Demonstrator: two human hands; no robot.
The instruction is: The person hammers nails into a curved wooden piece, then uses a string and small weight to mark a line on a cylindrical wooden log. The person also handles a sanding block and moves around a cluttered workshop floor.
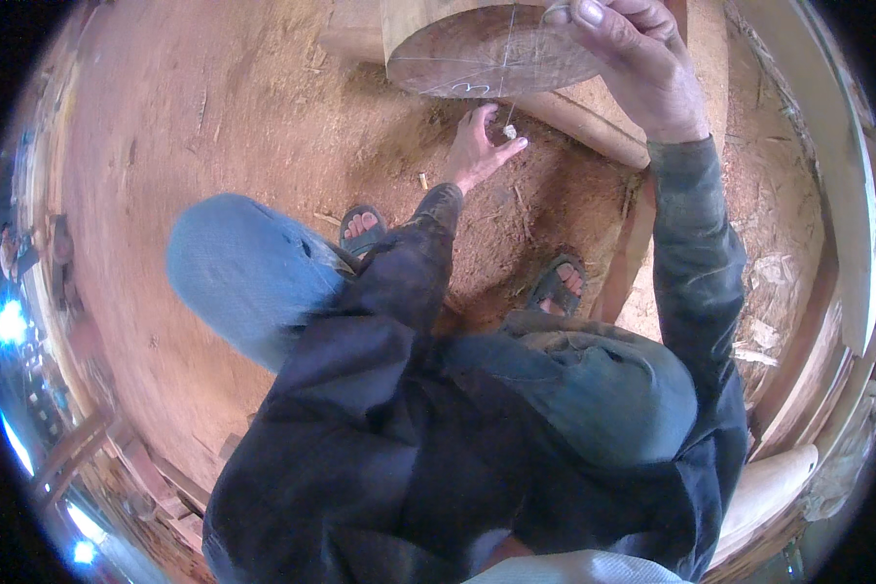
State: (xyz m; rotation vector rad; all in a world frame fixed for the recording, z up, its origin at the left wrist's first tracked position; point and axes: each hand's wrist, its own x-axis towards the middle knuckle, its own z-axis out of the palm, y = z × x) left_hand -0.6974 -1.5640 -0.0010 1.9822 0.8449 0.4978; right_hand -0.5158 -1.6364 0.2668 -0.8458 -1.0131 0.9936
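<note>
At the top, the round cut end of a log (438, 63) faces me, with pale straight lines and a chalk mark on it. My right hand (652, 73) is at the log's upper right edge, thumb and fingers pinched on a thin string (512, 112). The string hangs down in front of the cut face. A small whitish weight (510, 131) dangles at its lower end, just below the log. My left hand (472, 154) is open beside the weight, thumb and fingers apart around it. I see no clear contact between them.
Below the log lies another round timber (594, 127). Sawdust and wood chips cover the ground (136, 185). My sandalled feet (362, 229) stand under the log. Long planks (852, 195) run along the right, and timber pieces (146, 467) lie at the lower left.
</note>
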